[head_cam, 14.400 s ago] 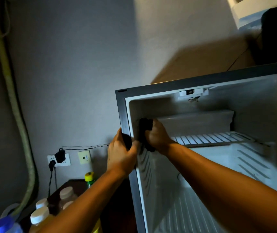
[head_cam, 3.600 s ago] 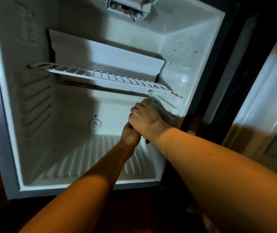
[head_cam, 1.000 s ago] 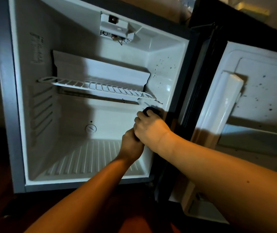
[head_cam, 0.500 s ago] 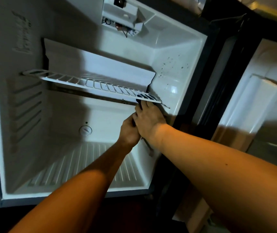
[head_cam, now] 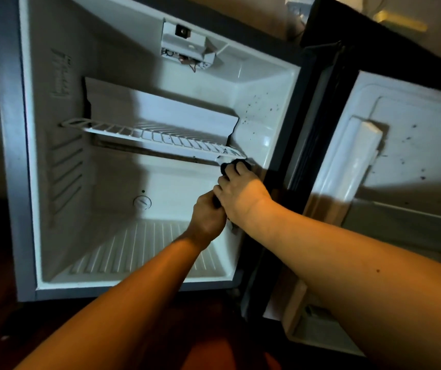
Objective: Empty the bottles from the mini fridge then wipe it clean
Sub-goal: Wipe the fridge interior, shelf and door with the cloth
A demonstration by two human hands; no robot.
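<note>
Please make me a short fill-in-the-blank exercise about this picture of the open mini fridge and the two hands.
1. The mini fridge door stands ____.
2. The right hand presses a ____ cloth against the fridge's right inner wall.
3. The cloth sits just ____ the right end of the wire shelf.
4. The number of bottles inside the fridge is ____.

Missing words: open; dark; below; zero
</note>
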